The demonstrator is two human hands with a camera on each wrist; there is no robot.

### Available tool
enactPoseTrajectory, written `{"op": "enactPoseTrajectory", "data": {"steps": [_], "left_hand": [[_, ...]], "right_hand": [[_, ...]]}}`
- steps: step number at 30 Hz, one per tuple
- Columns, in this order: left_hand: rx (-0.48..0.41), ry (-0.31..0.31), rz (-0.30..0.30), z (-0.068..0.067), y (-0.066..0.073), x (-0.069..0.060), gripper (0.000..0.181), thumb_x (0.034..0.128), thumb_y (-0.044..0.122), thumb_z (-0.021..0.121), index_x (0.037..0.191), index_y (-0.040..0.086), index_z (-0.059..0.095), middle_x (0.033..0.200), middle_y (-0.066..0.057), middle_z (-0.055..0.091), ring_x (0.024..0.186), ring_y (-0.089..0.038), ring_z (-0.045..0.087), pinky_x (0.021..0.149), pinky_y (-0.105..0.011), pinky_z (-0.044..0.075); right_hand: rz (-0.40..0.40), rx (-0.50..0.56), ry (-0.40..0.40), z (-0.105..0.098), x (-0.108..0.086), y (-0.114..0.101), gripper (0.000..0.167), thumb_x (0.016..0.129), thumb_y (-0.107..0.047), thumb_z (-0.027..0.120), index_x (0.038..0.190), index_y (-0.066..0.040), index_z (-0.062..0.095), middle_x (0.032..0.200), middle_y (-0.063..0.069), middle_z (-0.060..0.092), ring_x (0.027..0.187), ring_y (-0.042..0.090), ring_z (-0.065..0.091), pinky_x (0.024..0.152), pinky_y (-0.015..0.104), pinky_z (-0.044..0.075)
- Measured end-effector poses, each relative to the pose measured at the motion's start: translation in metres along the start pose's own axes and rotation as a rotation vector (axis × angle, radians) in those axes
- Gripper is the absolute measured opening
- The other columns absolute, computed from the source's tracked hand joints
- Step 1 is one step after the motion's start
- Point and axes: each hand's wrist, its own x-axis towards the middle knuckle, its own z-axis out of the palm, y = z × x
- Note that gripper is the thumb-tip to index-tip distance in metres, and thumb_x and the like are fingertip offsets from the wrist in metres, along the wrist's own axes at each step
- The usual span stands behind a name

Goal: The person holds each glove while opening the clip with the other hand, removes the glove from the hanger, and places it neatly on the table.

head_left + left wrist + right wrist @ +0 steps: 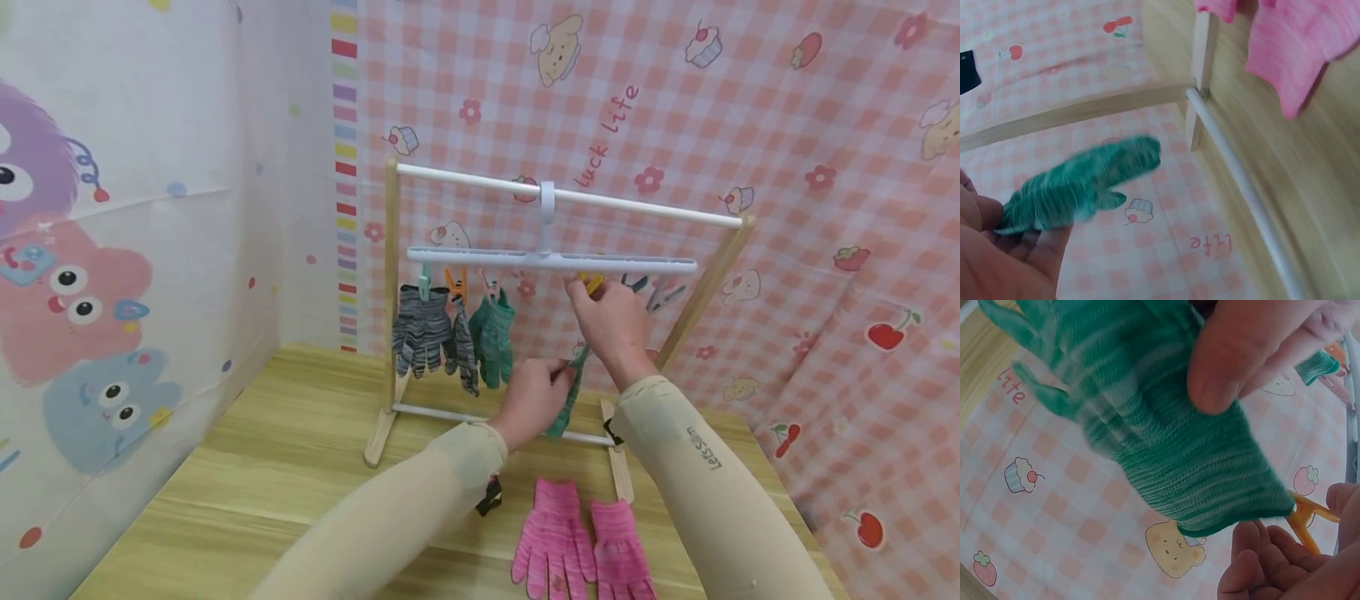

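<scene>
My left hand (534, 400) pinches a green striped knit glove (568, 408) between thumb and fingers, fingers of the glove dangling down. Above it, my right hand (617, 325) pinches a yellow clothespin (592, 282) hanging under the pale hanger bar (547, 261). In the right wrist view, the tip of the clothespin (1304, 519) meets a corner of the glove's cuff (1229, 500); whether it bites the fabric I cannot tell. Left along the bar hang another green glove (495, 342) and grey striped gloves (422, 329), held by mint, orange and pink clothespins.
A wooden rack with a white top rail (637, 205) carries the hanger. Dark and grey clothespins (664, 296) hang at the right end. Two pink gloves (555, 542) lie on the wooden table (247, 467) in front. Patterned cloth walls stand behind and at the left.
</scene>
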Motion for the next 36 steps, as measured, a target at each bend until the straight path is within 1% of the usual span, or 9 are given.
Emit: {"op": "enactPoseTrajectory", "data": {"steps": [3,6,8,11,15,21,27,31,36], "left_hand": [[-0.120,-0.060,-0.032,-0.005,-0.004,-0.005,0.032,0.1104,0.020,0.059,0.081,0.009,0.067,0.062,0.008,0.049,0.055,-0.007,0.041,0.056,-0.022,0.037],[-0.180,-0.132,-0.082,-0.011,-0.012,-0.013,0.030,0.1109,0.022,0.059,0.085,0.008,0.065,0.066,0.006,0.049,0.060,-0.010,0.044,0.066,-0.025,0.042],[-0.201,-0.185,-0.127,-0.016,-0.016,-0.019,0.024,0.1113,0.023,0.059,0.098,0.007,0.072,0.071,0.001,0.057,0.068,-0.013,0.052,0.073,-0.029,0.048],[-0.220,-0.250,-0.203,-0.024,-0.022,-0.030,0.027,0.1114,0.027,0.059,0.123,0.006,0.073,0.097,-0.006,0.074,0.090,-0.016,0.068,0.086,-0.034,0.056],[-0.298,-0.317,-0.275,-0.035,-0.031,-0.045,0.032,0.1113,0.026,0.060,0.132,0.004,0.070,0.119,-0.012,0.078,0.101,-0.018,0.074,0.087,-0.035,0.062],[-0.343,-0.386,-0.333,-0.051,-0.047,-0.063,0.029,0.1111,0.022,0.059,0.128,0.001,0.071,0.106,-0.005,0.076,0.084,-0.009,0.067,0.075,-0.030,0.060],[-0.329,-0.421,-0.402,-0.061,-0.059,-0.076,0.020,0.1097,0.019,0.062,0.100,0.003,0.068,0.094,0.000,0.062,0.077,-0.012,0.059,0.070,-0.031,0.058],[-0.315,-0.446,-0.441,-0.066,-0.065,-0.083,0.019,0.1094,0.020,0.062,0.106,0.005,0.072,0.097,-0.002,0.070,0.078,-0.012,0.066,0.072,-0.034,0.060],[-0.312,-0.454,-0.461,-0.068,-0.072,-0.091,0.022,0.1087,0.020,0.063,0.109,0.001,0.074,0.090,-0.001,0.072,0.076,-0.010,0.068,0.071,-0.031,0.061]], "right_hand": [[0.005,-0.010,-0.008,-0.001,-0.001,0.001,0.064,0.104,-0.069,0.047,0.083,-0.011,0.065,0.070,0.008,0.063,0.061,0.025,0.055,0.053,0.035,0.040],[0.000,-0.024,-0.026,-0.002,-0.001,0.003,0.068,0.104,-0.072,0.047,0.097,-0.010,0.072,0.087,0.012,0.072,0.072,0.029,0.063,0.061,0.038,0.046],[-0.006,-0.029,-0.033,-0.002,-0.002,0.004,0.070,0.103,-0.073,0.047,0.106,-0.008,0.074,0.098,0.014,0.076,0.082,0.031,0.067,0.067,0.041,0.050],[-0.011,-0.030,-0.044,-0.003,-0.002,0.006,0.073,0.104,-0.073,0.048,0.119,-0.006,0.074,0.114,0.015,0.077,0.096,0.034,0.070,0.078,0.046,0.055],[-0.018,-0.026,-0.061,-0.004,-0.004,0.006,0.074,0.104,-0.072,0.048,0.128,-0.006,0.071,0.124,0.016,0.076,0.107,0.036,0.071,0.087,0.052,0.057],[-0.019,0.006,-0.083,-0.006,-0.005,0.008,0.077,0.104,-0.071,0.049,0.140,-0.006,0.067,0.133,0.017,0.074,0.119,0.036,0.069,0.098,0.056,0.056],[0.013,0.031,-0.116,-0.006,-0.006,0.012,0.081,0.103,-0.072,0.050,0.146,-0.005,0.063,0.138,0.017,0.072,0.124,0.036,0.068,0.102,0.056,0.056],[0.000,0.025,-0.128,-0.006,-0.007,0.014,0.079,0.104,-0.070,0.050,0.144,-0.004,0.064,0.140,0.019,0.070,0.125,0.038,0.067,0.102,0.056,0.057],[-0.012,0.029,-0.145,-0.005,-0.009,0.016,0.075,0.104,-0.071,0.050,0.141,-0.007,0.067,0.142,0.018,0.069,0.127,0.038,0.067,0.104,0.057,0.056]]}}
